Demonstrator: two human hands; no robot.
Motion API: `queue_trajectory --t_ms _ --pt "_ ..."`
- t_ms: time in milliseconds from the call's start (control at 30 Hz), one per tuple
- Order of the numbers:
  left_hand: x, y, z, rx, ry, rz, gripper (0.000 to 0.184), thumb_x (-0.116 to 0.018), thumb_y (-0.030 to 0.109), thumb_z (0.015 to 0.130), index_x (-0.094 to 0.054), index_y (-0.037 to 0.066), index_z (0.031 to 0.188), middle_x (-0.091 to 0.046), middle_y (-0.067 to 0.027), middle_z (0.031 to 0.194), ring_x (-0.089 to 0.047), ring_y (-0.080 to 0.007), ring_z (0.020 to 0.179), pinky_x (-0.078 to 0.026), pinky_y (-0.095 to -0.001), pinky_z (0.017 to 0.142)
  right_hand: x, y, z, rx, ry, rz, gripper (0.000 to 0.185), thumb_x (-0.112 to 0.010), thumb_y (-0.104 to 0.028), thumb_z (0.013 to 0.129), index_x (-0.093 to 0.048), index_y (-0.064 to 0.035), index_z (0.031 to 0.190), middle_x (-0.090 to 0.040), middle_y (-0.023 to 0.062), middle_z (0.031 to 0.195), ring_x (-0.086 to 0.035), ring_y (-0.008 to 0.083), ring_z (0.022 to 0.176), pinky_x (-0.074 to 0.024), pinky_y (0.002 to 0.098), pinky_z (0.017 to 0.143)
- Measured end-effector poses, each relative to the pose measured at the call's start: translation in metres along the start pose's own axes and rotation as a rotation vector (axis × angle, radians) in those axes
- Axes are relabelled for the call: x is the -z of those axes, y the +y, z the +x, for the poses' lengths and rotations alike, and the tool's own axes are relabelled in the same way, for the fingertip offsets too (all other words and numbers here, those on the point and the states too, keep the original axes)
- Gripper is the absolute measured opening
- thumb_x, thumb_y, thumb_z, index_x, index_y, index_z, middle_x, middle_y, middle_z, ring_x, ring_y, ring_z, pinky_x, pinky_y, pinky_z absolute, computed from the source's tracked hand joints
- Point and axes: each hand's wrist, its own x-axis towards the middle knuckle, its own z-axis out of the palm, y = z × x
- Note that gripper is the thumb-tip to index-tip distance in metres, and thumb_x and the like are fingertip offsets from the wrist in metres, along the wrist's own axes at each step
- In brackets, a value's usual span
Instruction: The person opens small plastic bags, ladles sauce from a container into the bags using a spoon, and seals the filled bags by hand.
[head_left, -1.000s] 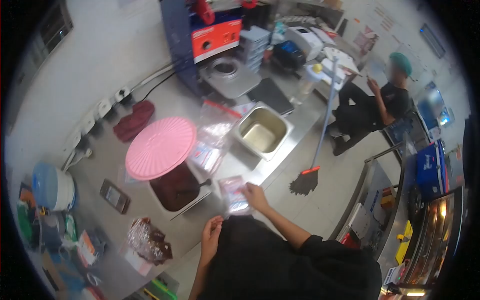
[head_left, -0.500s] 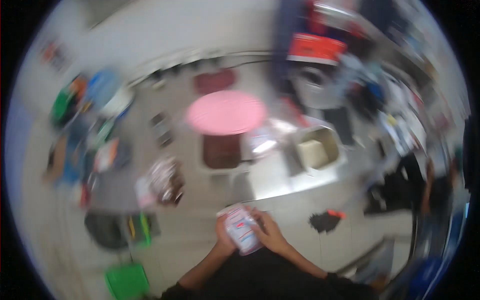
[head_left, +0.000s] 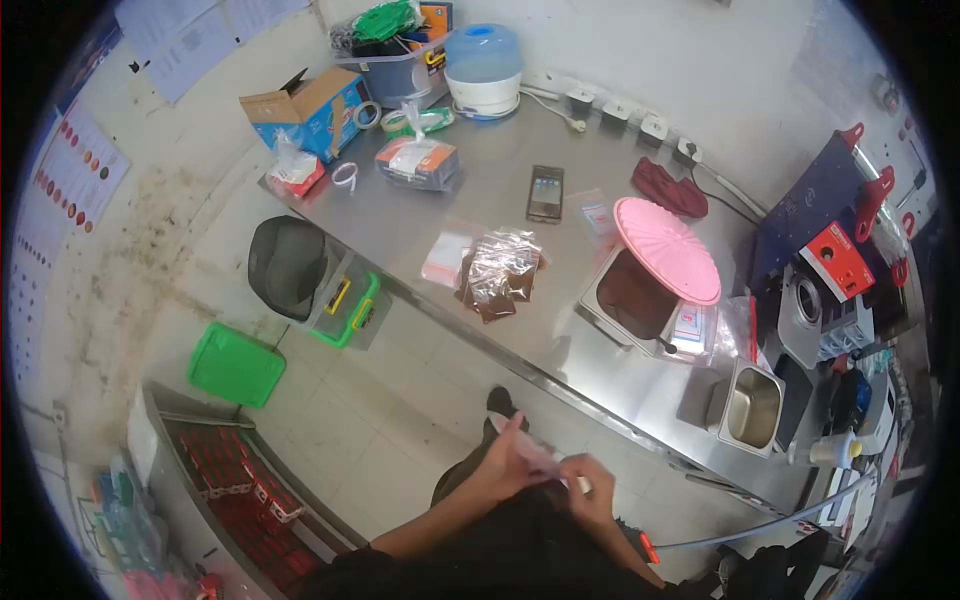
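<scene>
Between my two hands, over the floor in front of the steel table, is a small clear plastic bag (head_left: pixel 538 456). My left hand (head_left: pixel 503 466) grips its left side, and my right hand (head_left: pixel 588 487) pinches its right end. On the table (head_left: pixel 560 345) lies a pile of filled brown packets (head_left: pixel 502 275) beside a pale flat bag (head_left: pixel 448 258). A steel container of dark brown contents (head_left: pixel 633 292) stands to the right, partly covered by a pink ribbed lid (head_left: pixel 667 250). More flat printed bags (head_left: pixel 692 328) lie beside it.
A phone (head_left: pixel 545 194), dark red cloth (head_left: pixel 670 187), water jug (head_left: pixel 484 70) and blue box (head_left: pixel 310 115) sit on the table. An empty steel pan (head_left: pixel 750 408) stands right. A green lid (head_left: pixel 236 364) and mop handle (head_left: pixel 770 522) are by the floor.
The view has swung left along the table. My left hand, apart from the bag a second ago, now grips it too. The bag is off the table edge, between both hands.
</scene>
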Motion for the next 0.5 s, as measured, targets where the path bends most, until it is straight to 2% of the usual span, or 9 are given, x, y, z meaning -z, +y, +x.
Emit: queue_trajectory --t_ms 33,67,167,200,300,367,400,433,500 --pt "0.001 0.000 0.002 0.072 -0.221 0.130 0.073 -0.049 0.066 0.079 -0.043 0.006 0.121 -0.047 -0.0158 0.118 -0.049 -0.0325 0.108 -0.031 -0.0578 0.097 0.000 0.007 0.002 -0.053 0.175 0.067 0.015 -0.056 -0.015 0.087 -0.060 -0.0004 0.089 -0.060 0.0101 0.086 -0.058 0.0201 0.079 -0.0472 0.0285 0.068" --pt "-0.002 0.000 0.007 0.134 -0.178 0.098 0.070 -0.048 0.063 0.081 -0.042 0.007 0.123 -0.044 -0.0159 0.121 -0.040 -0.0312 0.120 -0.025 -0.0596 0.100 -0.001 0.021 0.003 -0.109 0.351 0.138 0.019 -0.055 -0.020 0.090 -0.059 -0.0015 0.094 -0.059 0.0077 0.087 -0.056 0.0167 0.081 -0.0468 0.0270 0.068" --pt "0.007 0.012 0.034 0.136 -0.062 0.136 0.066 -0.049 0.059 0.082 -0.042 0.008 0.124 -0.045 -0.0159 0.119 -0.038 -0.0286 0.120 -0.024 -0.0585 0.100 0.028 0.057 0.010 -0.608 0.840 0.503 0.047 -0.049 -0.041 0.092 -0.041 -0.0072 0.124 -0.049 0.0043 0.102 -0.052 0.0156 0.084 -0.0495 0.0331 0.066" --pt "0.005 0.024 0.035 0.035 -0.019 0.171 0.065 -0.050 0.054 0.083 -0.040 0.009 0.129 -0.044 -0.0151 0.122 -0.037 -0.0270 0.119 -0.024 -0.0554 0.100 0.040 0.079 0.013 -0.656 0.978 0.454 0.032 -0.040 -0.035 0.096 -0.046 -0.0057 0.108 -0.047 0.0080 0.103 -0.051 0.0165 0.085 -0.0518 0.0329 0.063" --pt "0.014 0.083 0.052 -0.466 0.068 0.340 0.062 -0.051 0.051 0.084 -0.040 0.010 0.129 -0.042 -0.0108 0.127 -0.037 -0.0227 0.118 -0.027 -0.0487 0.099 0.078 0.178 0.003 -0.564 1.089 0.410 0.029 -0.040 -0.032 0.096 -0.044 -0.0055 0.107 -0.046 0.0085 0.101 -0.051 0.0165 0.086 -0.0519 0.0310 0.060" --pt "0.024 0.143 0.074 -0.853 0.254 0.437 0.050 -0.051 0.038 0.087 -0.043 0.007 0.125 -0.046 -0.0073 0.124 -0.038 -0.0194 0.118 -0.030 -0.0425 0.097 0.090 0.210 0.008 -0.500 1.130 0.251 0.028 -0.041 -0.028 0.095 -0.043 -0.0028 0.109 -0.046 0.0105 0.103 -0.051 0.0200 0.090 -0.0509 0.0371 0.072" --pt "0.037 0.182 0.100 -1.079 0.250 0.574 0.050 -0.053 0.033 0.087 -0.042 0.006 0.127 -0.047 -0.0084 0.124 -0.040 -0.0204 0.117 -0.030 -0.0404 0.098 0.102 0.239 -0.004 -0.568 1.035 -0.016 0.033 -0.044 -0.024 0.094 -0.039 0.0033 0.113 -0.044 0.0158 0.109 -0.047 0.0279 0.101 -0.0396 0.0441 0.093" --pt "0.042 0.222 0.117 -1.303 0.240 0.713 0.050 -0.055 0.028 0.087 -0.041 0.005 0.128 -0.048 -0.0095 0.124 -0.041 -0.0215 0.117 -0.031 -0.0383 0.099 0.092 0.231 0.004 -0.578 1.050 -0.015 0.033 -0.044 -0.024 0.094 -0.039 0.0033 0.113 -0.044 0.0158 0.109 -0.047 0.0279 0.101 -0.0396 0.0441 0.093" --pt "0.030 0.291 0.131 -1.344 0.381 1.019 0.063 -0.066 0.024 0.077 -0.038 -0.002 0.128 -0.045 -0.0187 0.127 -0.044 -0.0286 0.118 -0.037 -0.0372 0.095 0.062 0.200 0.023 -0.543 1.329 -0.432 0.042 -0.048 -0.022 0.091 -0.037 0.0092 0.117 -0.041 0.0213 0.117 -0.040 0.0344 0.112 -0.0231 0.0443 0.104"
